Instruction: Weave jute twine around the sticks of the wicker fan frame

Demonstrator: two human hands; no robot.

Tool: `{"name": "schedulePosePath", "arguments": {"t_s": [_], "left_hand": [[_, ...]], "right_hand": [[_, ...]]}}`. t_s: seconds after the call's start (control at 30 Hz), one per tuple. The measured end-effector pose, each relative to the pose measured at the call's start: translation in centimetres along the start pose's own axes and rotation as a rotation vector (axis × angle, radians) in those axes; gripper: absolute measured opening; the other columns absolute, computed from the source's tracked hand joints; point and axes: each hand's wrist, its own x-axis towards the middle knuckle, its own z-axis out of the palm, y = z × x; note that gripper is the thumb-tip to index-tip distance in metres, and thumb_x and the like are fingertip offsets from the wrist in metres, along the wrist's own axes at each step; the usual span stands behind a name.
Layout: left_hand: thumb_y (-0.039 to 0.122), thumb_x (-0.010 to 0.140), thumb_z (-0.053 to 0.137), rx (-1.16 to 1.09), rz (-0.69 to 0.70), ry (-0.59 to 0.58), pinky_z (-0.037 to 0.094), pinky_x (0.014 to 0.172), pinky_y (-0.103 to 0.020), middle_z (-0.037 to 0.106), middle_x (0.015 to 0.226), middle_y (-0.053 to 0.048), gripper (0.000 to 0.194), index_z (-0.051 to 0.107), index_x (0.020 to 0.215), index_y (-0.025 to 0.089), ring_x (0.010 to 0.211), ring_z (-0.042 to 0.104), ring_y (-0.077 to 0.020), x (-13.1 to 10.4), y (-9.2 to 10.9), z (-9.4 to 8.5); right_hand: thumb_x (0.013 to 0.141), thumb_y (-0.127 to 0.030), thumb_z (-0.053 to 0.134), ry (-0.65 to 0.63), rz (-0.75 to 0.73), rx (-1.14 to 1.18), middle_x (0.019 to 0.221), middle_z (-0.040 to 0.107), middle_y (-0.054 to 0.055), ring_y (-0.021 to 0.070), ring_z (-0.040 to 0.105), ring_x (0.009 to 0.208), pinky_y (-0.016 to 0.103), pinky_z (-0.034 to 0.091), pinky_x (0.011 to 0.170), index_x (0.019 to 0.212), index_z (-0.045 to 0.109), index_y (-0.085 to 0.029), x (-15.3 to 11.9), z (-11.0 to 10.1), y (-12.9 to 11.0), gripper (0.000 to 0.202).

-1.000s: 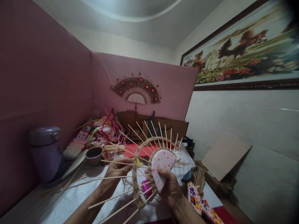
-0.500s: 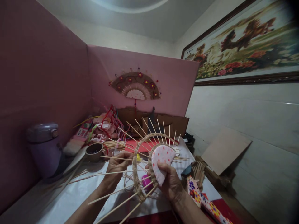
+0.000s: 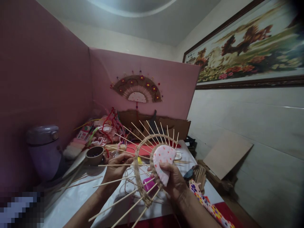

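The white-covered counter (image 3: 78, 202) fills the lower middle of the frame, and the fan frame (image 3: 137, 169) is held above it, just below the centre. It looks light for its spread, springy rather than rigid, and easy to knock out of shape. The padded half-circle (image 3: 165, 155), right of centre, looks soft on its face but firm enough to be the best hold; the right hand (image 3: 176, 182) is closed on it, thumb across the front. The outer braided band (image 3: 136, 173) would probably give and shift if pressed, though its rough cord should not be slippery. The thin sticks (image 3: 111, 182) seem stiff along their length yet likely to snap or slide if bent, so they are better steadied close to the braid than by their far tips. The left hand (image 3: 116, 169), left of centre, has its fingers drawn in narrow beside the outer band — whether they pinch a stick or cord, I cannot tell. A blocky patch hides the lower left corner; the padded piece covers most of the right fingers; the lowest sticks run to the bottom edge, and the small pink object (image 3: 149, 184) behind them is hard to name.
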Motion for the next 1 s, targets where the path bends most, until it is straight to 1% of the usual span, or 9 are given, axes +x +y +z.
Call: {"name": "schedulePosePath", "arguments": {"t_s": [0.23,0.3,0.37,0.43,0.5,0.57,0.7,0.87,1.0], "left_hand": [[0.03,0.073,0.062,0.112,0.1,0.088,0.041,0.058,-0.024,0.061,0.065,0.0,0.013,0.066,0.073,0.016,0.062,0.052,-0.0139,0.5,-0.3,-1.1],[0.029,0.074,0.061,0.135,0.142,0.121,0.043,0.06,-0.024,0.061,0.068,0.0,0.012,0.065,0.074,0.017,0.064,0.053,-0.014,0.5,-0.4,-1.2],[0.028,0.074,0.06,0.159,0.183,0.155,0.044,0.06,-0.024,0.062,0.069,0.0,0.01,0.064,0.075,0.018,0.064,0.054,-0.0139,0.5,-0.5,-1.3],[0.026,0.075,0.06,0.189,0.218,0.173,0.044,0.058,-0.024,0.062,0.067,0.001,0.008,0.063,0.076,0.019,0.061,0.054,-0.0136,0.4,-0.5,-1.4],[0.024,0.076,0.059,0.225,0.257,0.165,0.043,0.056,-0.024,0.062,0.066,0.001,0.007,0.063,0.076,0.019,0.06,0.054,-0.0136,0.3,-0.3,-1.4],[0.023,0.076,0.059,0.261,0.301,0.138,0.043,0.058,-0.025,0.062,0.067,-0.001,0.007,0.064,0.074,0.018,0.061,0.055,-0.0142,0.1,0.0,-1.4],[0.021,0.075,0.059,0.325,0.362,0.089,0.044,0.059,-0.026,0.063,0.068,-0.002,0.007,0.062,0.07,0.018,0.062,0.056,-0.0154,-0.1,0.7,-1.2],[0.022,0.077,0.059,0.393,0.383,0.115,0.043,0.056,-0.024,0.062,0.064,-0.001,0.007,0.061,0.072,0.018,0.058,0.055,-0.0141,-0.4,0.9,-1.3],[0.023,0.077,0.059,0.441,0.393,0.122,0.042,0.054,-0.023,0.062,0.062,0.0,0.008,0.061,0.071,0.018,0.055,0.054,-0.0128,-0.4,1.1,-1.4]], "right_hand": [[0.068,-0.017,0.055,-0.115,0.006,-0.079,0.069,0.07,0.014,0.0182,0.066,0.057,0.023,0.051,0.053,0.078,0.067,-0.002,0.1,1.4,-1.2,0.022],[0.068,-0.017,0.055,-0.117,0.028,-0.082,0.07,0.07,0.015,0.0183,0.066,0.057,0.024,0.051,0.055,0.081,0.067,-0.002,0.2,1.3,-1.2,0.023],[0.068,-0.017,0.055,-0.101,0.034,-0.078,0.069,0.07,0.015,0.0184,0.066,0.056,0.024,0.051,0.054,0.081,0.068,-0.002,0.3,1.0,-1.1,0.024],[0.067,-0.018,0.056,-0.083,0.018,-0.063,0.066,0.07,0.014,0.018,0.065,0.054,0.023,0.05,0.051,0.079,0.068,-0.002,0.3,0.4,-0.9,0.023],[0.067,-0.018,0.056,-0.079,0.019,-0.05,0.065,0.07,0.014,0.0172,0.065,0.052,0.023,0.05,0.05,0.076,0.069,-0.002,0.2,-0.2,-0.6,0.022],[0.065,-0.02,0.057,-0.097,0.056,-0.051,0.065,0.07,0.015,0.017,0.064,0.052,0.023,0.05,0.051,0.074,0.069,-0.002,0.0,-0.7,-0.3,0.024],[0.062,-0.022,0.058,-0.123,0.105,-0.067,0.067,0.07,0.017,0.0168,0.063,0.05,0.025,0.051,0.052,0.071,0.069,-0.001,-0.5,-1.1,0.3,0.026],[0.063,-0.021,0.057,-0.081,0.1,-0.061,0.062,0.069,0.014,0.0146,0.061,0.046,0.023,0.05,0.051,0.071,0.07,-0.002,-0.8,-1.2,0.5,0.024],[0.062,-0.022,0.058,-0.096,0.112,-0.071,0.058,0.068,0.014,0.0157,0.062,0.046,0.022,0.05,0.048,0.068,0.069,-0.001,-0.7,-1.1,0.3,0.024]]}}
